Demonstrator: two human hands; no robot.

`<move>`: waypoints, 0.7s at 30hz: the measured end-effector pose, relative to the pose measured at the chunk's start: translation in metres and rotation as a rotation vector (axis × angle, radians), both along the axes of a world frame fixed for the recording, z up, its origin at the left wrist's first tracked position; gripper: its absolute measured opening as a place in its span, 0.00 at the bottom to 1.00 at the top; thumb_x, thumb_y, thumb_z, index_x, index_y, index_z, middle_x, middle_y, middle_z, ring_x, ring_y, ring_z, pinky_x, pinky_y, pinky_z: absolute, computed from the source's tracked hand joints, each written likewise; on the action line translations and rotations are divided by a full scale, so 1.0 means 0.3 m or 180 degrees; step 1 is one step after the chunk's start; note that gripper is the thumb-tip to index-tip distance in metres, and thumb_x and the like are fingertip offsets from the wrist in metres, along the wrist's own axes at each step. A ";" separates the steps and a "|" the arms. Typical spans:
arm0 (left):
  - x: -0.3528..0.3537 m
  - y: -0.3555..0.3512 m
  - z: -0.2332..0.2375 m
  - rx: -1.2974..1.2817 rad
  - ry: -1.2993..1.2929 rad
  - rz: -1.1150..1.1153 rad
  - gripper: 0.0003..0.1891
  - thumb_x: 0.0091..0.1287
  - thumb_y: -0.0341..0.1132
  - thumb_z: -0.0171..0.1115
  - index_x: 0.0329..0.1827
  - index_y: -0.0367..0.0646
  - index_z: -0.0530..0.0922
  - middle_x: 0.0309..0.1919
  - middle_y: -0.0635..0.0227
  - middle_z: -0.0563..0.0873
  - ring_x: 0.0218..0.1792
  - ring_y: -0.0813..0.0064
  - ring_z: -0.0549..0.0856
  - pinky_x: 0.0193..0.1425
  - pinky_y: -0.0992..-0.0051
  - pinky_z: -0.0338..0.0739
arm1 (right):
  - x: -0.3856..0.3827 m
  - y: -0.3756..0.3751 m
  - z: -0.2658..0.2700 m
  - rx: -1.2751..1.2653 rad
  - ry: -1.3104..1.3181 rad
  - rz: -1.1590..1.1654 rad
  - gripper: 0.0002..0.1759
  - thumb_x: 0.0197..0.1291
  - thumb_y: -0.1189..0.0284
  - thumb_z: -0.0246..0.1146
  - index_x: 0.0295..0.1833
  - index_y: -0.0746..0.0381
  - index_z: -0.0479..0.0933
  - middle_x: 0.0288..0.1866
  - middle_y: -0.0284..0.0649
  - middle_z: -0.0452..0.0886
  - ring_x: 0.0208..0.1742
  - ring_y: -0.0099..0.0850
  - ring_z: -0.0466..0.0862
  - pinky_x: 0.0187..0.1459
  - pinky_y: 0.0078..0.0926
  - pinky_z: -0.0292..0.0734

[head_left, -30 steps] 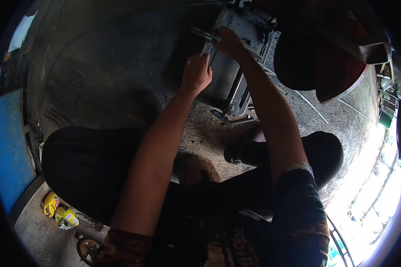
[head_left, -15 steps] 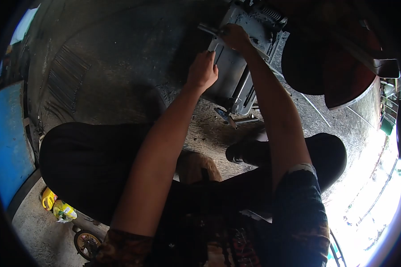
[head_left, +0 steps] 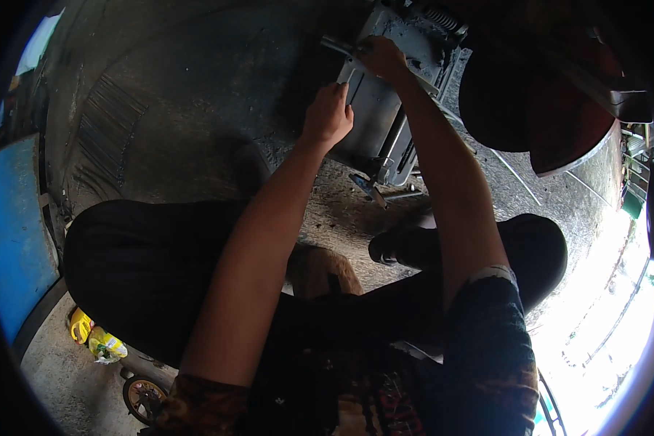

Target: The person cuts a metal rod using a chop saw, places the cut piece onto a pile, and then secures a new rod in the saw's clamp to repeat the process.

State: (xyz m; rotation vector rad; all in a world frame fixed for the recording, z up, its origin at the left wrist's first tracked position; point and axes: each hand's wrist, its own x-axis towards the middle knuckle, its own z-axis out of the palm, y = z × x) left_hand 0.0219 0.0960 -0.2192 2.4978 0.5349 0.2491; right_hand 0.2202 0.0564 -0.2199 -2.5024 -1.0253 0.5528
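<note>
A grey metal machine base (head_left: 376,109) with a coil spring (head_left: 443,18) stands on the floor ahead of me; it looks like a cut-off saw's bed. My right hand (head_left: 381,57) is closed at its upper left part, and a short metal tube (head_left: 334,45) sticks out to the left of the fingers. Lower down, my left hand (head_left: 328,116) is closed on the end of a narrow metal piece (head_left: 351,75) along the base's left edge. My fingers hide most of what they grip. A threaded-looking rod and handle (head_left: 374,192) show at the near end.
A dark red rounded guard (head_left: 570,138) hangs at the right. Thin metal rods (head_left: 516,178) lie on the concrete beneath it, and a bundle of dark rods (head_left: 112,120) lies at the left. Blue panel (head_left: 18,232), yellow packages (head_left: 105,345) and a small wheel (head_left: 144,398) are on the left side.
Both hands stay closed in nearly the same places. The left hand and the metal piece have shifted very slightly left.
</note>
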 end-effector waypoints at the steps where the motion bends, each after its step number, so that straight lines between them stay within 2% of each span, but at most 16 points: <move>1: -0.001 -0.001 -0.002 0.0000 0.0002 -0.0003 0.23 0.59 0.33 0.63 0.58 0.39 0.72 0.50 0.54 0.79 0.53 0.55 0.78 0.57 0.62 0.76 | -0.003 0.000 0.004 0.0000 0.0002 -0.0003 0.20 0.56 0.52 0.63 0.52 0.47 0.83 0.36 0.35 0.87 0.39 0.31 0.88 0.50 0.38 0.80; 4: -0.004 -0.001 -0.012 0.0078 -0.0057 0.0032 0.23 0.59 0.34 0.63 0.58 0.39 0.72 0.49 0.54 0.79 0.52 0.54 0.78 0.57 0.62 0.76 | 0.000 -0.002 -0.011 -0.0037 0.0024 -0.0071 0.20 0.56 0.52 0.62 0.52 0.47 0.83 0.37 0.36 0.87 0.40 0.31 0.87 0.51 0.39 0.80; 6: -0.004 0.000 -0.011 0.0099 -0.0124 0.0022 0.23 0.59 0.34 0.63 0.58 0.39 0.73 0.49 0.53 0.79 0.52 0.54 0.79 0.57 0.62 0.76 | -0.003 0.002 -0.025 0.0065 -0.0372 0.0017 0.20 0.56 0.51 0.62 0.51 0.47 0.83 0.35 0.36 0.86 0.40 0.32 0.87 0.51 0.40 0.79; 12: -0.009 0.003 -0.026 0.0064 -0.0192 0.0017 0.23 0.59 0.33 0.63 0.58 0.37 0.72 0.49 0.52 0.79 0.52 0.53 0.79 0.57 0.62 0.75 | 0.001 0.002 -0.004 -0.0101 0.0017 0.0006 0.22 0.56 0.49 0.62 0.51 0.49 0.83 0.34 0.37 0.86 0.43 0.34 0.87 0.51 0.41 0.79; 16: -0.008 0.003 -0.039 0.0135 -0.0259 0.0019 0.23 0.58 0.33 0.63 0.58 0.37 0.73 0.48 0.52 0.79 0.51 0.53 0.79 0.57 0.62 0.75 | 0.004 0.000 0.000 -0.0117 0.0002 0.0037 0.23 0.56 0.49 0.62 0.51 0.50 0.83 0.32 0.36 0.86 0.41 0.33 0.87 0.49 0.40 0.79; 19: -0.007 0.004 -0.032 0.0052 -0.0135 0.0019 0.23 0.58 0.33 0.63 0.58 0.37 0.73 0.48 0.52 0.79 0.51 0.53 0.79 0.57 0.62 0.75 | 0.000 0.001 0.005 -0.0094 -0.0125 0.0023 0.23 0.56 0.49 0.62 0.52 0.50 0.83 0.32 0.36 0.86 0.41 0.32 0.87 0.49 0.39 0.79; 21: -0.008 0.001 -0.026 0.0095 -0.0172 0.0043 0.23 0.58 0.33 0.63 0.58 0.37 0.73 0.48 0.51 0.79 0.51 0.53 0.80 0.57 0.63 0.75 | 0.006 0.000 0.003 -0.0147 0.0138 -0.0012 0.24 0.55 0.50 0.64 0.53 0.50 0.82 0.38 0.37 0.87 0.45 0.34 0.87 0.52 0.40 0.79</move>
